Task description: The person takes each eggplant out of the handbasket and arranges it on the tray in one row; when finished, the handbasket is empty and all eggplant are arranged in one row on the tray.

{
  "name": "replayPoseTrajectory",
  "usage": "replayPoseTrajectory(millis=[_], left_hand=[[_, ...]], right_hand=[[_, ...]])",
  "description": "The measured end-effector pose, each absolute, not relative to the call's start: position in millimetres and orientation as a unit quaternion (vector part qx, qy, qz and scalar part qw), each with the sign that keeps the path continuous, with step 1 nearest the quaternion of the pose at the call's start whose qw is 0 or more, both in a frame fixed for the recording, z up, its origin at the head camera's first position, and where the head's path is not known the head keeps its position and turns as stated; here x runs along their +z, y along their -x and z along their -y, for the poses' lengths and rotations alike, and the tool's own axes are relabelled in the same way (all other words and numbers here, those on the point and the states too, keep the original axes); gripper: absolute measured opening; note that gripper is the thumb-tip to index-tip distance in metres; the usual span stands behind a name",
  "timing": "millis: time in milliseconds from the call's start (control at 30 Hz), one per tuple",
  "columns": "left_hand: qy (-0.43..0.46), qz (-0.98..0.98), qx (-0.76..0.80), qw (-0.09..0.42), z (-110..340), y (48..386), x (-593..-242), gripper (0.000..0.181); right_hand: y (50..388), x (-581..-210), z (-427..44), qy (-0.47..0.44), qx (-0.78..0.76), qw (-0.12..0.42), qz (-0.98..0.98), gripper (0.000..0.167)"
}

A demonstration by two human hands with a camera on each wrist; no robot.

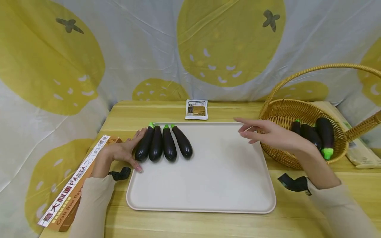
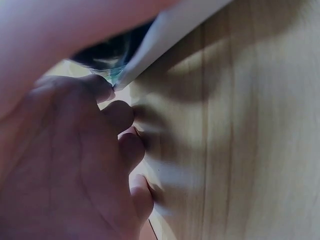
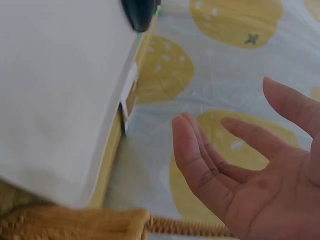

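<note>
Several dark eggplants with green stem ends lie side by side on the left part of a white tray (image 1: 214,185). My left hand (image 1: 126,150) lies along the outer side of the leftmost eggplant (image 1: 145,143), thumb toward me and fingers toward the stem end. In the left wrist view its fingers (image 2: 132,150) reach past the tray edge, near the wood. The rightmost eggplant (image 1: 182,142) tilts slightly away from the others. Above the tray's right side hangs my right hand (image 1: 269,132), fingers loosely extended and nothing held, as the right wrist view also shows.
A wicker basket (image 1: 285,158) with a tall handle stands at the right, several eggplants (image 1: 324,132) inside. A pasta box (image 1: 74,185) lies left of the tray. Behind the tray is a small packet (image 1: 196,109). A flat pale package (image 1: 361,153) lies beside the basket.
</note>
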State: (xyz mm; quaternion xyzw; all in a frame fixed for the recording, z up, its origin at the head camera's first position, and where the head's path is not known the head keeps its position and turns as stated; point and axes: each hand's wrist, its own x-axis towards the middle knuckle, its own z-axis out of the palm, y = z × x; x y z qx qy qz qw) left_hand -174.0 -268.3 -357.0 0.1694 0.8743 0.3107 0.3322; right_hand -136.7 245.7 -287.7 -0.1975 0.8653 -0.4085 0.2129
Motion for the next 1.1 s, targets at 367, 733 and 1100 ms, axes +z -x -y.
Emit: replayPoseTrajectory(millis=[367,733,1100], left_hand=[[-0.176,-0.875,0.309,0.329,268,173,-356,0.155],[-0.173,-0.875,0.311,0.327,266,172,-355,0.154],[-0.178,-0.875,0.31,0.326,268,173,-357,0.154]], right_hand=[[100,-293,-347,0.047,-0.316,0.045,-0.946,0.063],[89,-317,-376,-0.041,-0.227,-0.013,-0.973,0.077],[92,-332,-376,-0.056,-0.157,-0.027,-0.986,0.087]])
